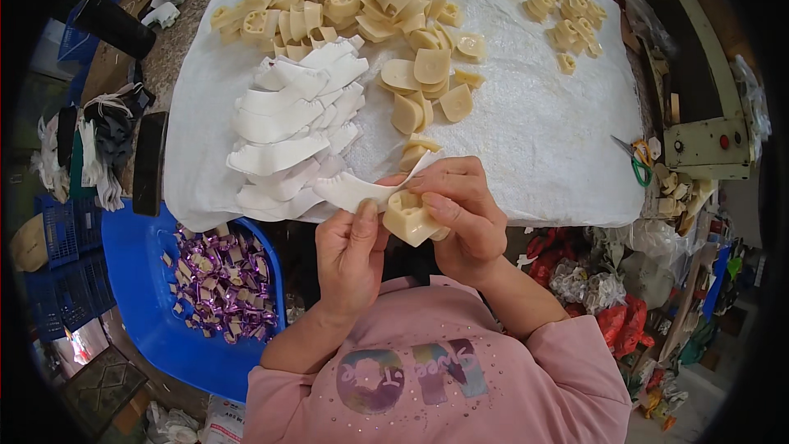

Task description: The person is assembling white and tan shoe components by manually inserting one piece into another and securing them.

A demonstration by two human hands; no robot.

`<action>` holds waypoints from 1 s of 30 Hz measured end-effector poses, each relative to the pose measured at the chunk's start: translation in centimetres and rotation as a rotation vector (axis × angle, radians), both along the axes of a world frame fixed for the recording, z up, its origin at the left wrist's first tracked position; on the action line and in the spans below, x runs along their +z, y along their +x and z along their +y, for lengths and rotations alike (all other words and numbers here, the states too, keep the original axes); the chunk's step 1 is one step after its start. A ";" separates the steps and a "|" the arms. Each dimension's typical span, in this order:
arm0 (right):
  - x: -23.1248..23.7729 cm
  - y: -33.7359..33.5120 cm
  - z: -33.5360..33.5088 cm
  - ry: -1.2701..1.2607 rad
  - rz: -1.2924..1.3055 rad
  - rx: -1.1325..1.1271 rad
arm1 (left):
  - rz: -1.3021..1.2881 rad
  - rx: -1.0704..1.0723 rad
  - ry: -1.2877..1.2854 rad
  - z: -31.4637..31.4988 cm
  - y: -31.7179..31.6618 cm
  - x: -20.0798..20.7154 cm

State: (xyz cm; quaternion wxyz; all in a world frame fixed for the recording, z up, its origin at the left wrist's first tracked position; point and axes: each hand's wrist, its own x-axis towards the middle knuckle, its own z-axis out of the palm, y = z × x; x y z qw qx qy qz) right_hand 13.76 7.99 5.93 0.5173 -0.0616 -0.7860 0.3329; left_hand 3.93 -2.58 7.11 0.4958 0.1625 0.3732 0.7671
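Note:
My left hand (349,255) pinches a curved white strip (349,192) between thumb and fingers, just above the table's near edge. A cream moulded piece, shaped like a shoe heel with a hollow top (406,215), sits in the fingers of my right hand (470,218). The strip bends behind this heel piece, and its far end rises against my right fingers. Just beyond my hands lie a few more cream pieces (417,152). To their left is a layered pile of white strips (279,119) with notched edges.
A white sheet (534,140) covers the table, with a large heap of cream pieces (345,0) at the back and smaller clusters (575,20) at right. Green-handled scissors (641,168) lie near the right edge. A blue tub (148,279) at lower left holds shiny purple pieces (226,284).

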 end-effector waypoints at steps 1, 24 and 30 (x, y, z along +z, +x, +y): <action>0.0 0.0 0.0 0.002 -0.002 -0.001 | 0.026 -0.016 -0.021 -0.1 0.0 -0.1; 1.5 -0.1 0.7 0.287 -0.259 -0.258 | 0.729 0.193 -0.178 -0.6 -2.2 1.1; 3.5 0.2 0.2 0.283 -0.639 -0.200 | 0.956 0.217 -0.297 -0.5 -1.8 0.3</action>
